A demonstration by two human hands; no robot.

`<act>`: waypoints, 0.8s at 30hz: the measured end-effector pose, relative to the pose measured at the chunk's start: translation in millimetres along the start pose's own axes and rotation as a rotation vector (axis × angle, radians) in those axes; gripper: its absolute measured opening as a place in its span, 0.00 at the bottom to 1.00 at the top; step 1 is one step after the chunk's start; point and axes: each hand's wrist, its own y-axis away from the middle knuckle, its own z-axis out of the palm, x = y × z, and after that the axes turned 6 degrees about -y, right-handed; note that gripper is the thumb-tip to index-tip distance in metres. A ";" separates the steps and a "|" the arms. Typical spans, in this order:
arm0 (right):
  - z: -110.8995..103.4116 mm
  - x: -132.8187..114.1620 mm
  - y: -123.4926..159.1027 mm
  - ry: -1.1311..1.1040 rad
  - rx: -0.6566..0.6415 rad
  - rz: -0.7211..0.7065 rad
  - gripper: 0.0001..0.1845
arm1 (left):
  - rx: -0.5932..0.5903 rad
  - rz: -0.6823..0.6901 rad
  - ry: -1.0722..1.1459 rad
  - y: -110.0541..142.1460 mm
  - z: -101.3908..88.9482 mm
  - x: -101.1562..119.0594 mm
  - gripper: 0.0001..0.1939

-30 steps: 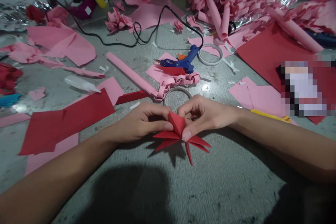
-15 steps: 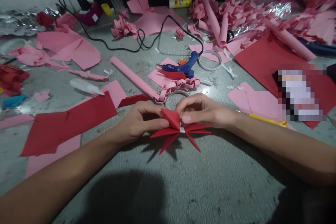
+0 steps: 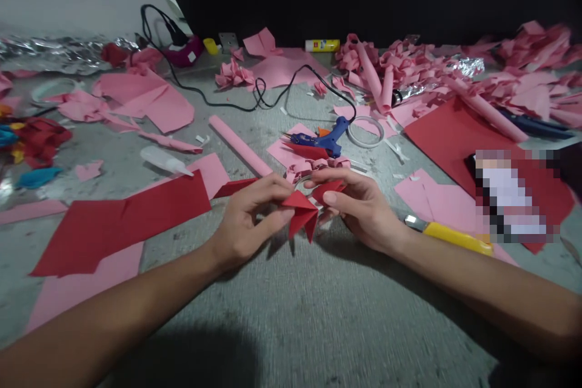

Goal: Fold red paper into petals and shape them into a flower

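Observation:
A folded red paper piece (image 3: 302, 213) with pointed flaps is held just above the grey table (image 3: 318, 315) at the middle of the view. My left hand (image 3: 248, 218) pinches its left side with thumb and fingers closed on it. My right hand (image 3: 359, 206) grips its right side, fingers curled over a red flap. The flaps hang folded together and point downward. A tape ring (image 3: 305, 180) lies right behind the hands, partly hidden by them.
A blue glue gun (image 3: 325, 138) with a black cord lies behind the hands, next to a second tape ring (image 3: 367, 131). Red paper sheets (image 3: 118, 224) lie left; a yellow-handled cutter (image 3: 450, 235) lies right. Pink paper rolls and scraps (image 3: 409, 73) crowd the back. A white glue bottle (image 3: 163, 160) rests at left.
The red piece's spread flaps have been gathered together and now hang down. Both hands lifted it slightly and turned it. The view tilted up, showing more of the table's far side.

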 end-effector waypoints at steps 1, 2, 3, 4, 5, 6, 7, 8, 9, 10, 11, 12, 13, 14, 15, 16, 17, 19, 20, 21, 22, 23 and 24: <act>0.5 1.6 0.7 0.027 0.023 -0.026 0.17 | -0.048 0.013 -0.010 0.1 0.0 1.0 0.08; 0.6 3.2 1.2 0.052 0.036 -0.049 0.16 | -0.080 0.023 -0.015 -0.2 0.5 2.0 0.07; 0.3 4.6 1.4 0.076 0.042 -0.070 0.15 | -0.092 0.023 -0.019 -0.7 1.4 3.0 0.06; -0.2 5.7 1.3 0.098 0.039 -0.086 0.16 | -0.085 0.016 -0.023 -1.4 2.4 3.6 0.05; -1.0 6.4 1.0 0.116 0.030 -0.100 0.16 | -0.068 0.005 -0.027 -2.1 3.6 3.9 0.04; -2.0 6.8 0.4 0.129 0.015 -0.113 0.18 | -0.041 -0.009 -0.028 -2.8 4.6 3.7 0.04; -3.1 6.9 -0.3 0.138 -0.005 -0.127 0.22 | -0.009 -0.025 -0.023 -3.3 5.3 2.9 0.05; -4.3 6.9 -1.0 0.144 -0.030 -0.142 0.26 | 0.035 -0.039 -0.007 -3.6 5.8 1.5 0.05; -5.3 6.8 -1.7 0.150 -0.056 -0.150 0.30 | 0.082 -0.051 0.022 -3.7 5.9 -0.3 0.06; -6.1 6.8 -2.3 0.160 -0.080 -0.154 0.34 | 0.130 -0.058 0.065 -3.8 5.8 -2.3 0.06; -6.5 6.9 -2.6 0.182 -0.097 -0.154 0.37 | 0.168 -0.065 0.113 -3.8 5.6 -4.4 0.06; -6.5 7.2 -2.7 0.214 -0.112 -0.147 0.38 | 0.188 -0.072 0.160 -3.8 5.4 -6.3 0.05; -5.9 7.6 -2.4 0.249 -0.124 -0.137 0.37 | 0.188 -0.081 0.199 -3.9 5.2 -7.8 0.05; -4.8 8.3 -1.7 0.282 -0.130 -0.129 0.36 | 0.172 -0.089 0.228 -4.0 5.3 -8.9 0.05; -3.4 9.0 -0.8 0.313 -0.131 -0.124 0.33 | 0.149 -0.097 0.244 -4.3 5.4 -9.6 0.05; -1.7 9.9 0.3 0.339 -0.122 -0.126 0.31 | 0.127 -0.103 0.253 -4.7 5.7 -9.8 0.05; 0.0 10.8 1.6 0.358 -0.101 -0.130 0.28 | 0.109 -0.107 0.259 -5.2 6.0 -9.6 0.05; 2.9 12.3 4.3 0.398 -0.023 -0.151 0.23 | 0.080 -0.118 0.272 -6.1 6.6 -8.7 0.04; 3.9 12.8 5.6 0.426 0.017 -0.166 0.21 | 0.069 -0.127 0.277 -6.4 6.9 -8.1 0.04; 4.7 12.9 6.8 0.460 0.050 -0.184 0.18 | 0.058 -0.136 0.281 -6.7 7.1 -7.6 0.04; 5.4 12.5 7.7 0.496 0.073 -0.212 0.16 | 0.051 -0.142 0.283 -6.9 7.3 -7.2 0.04; 5.9 11.8 8.3 0.537 0.088 -0.246 0.14 | 0.051 -0.145 0.285 -7.1 7.4 -7.1 0.03; 6.4 10.6 8.7 0.575 0.097 -0.289 0.13 | 0.057 -0.145 0.284 -7.3 7.5 -7.1 0.03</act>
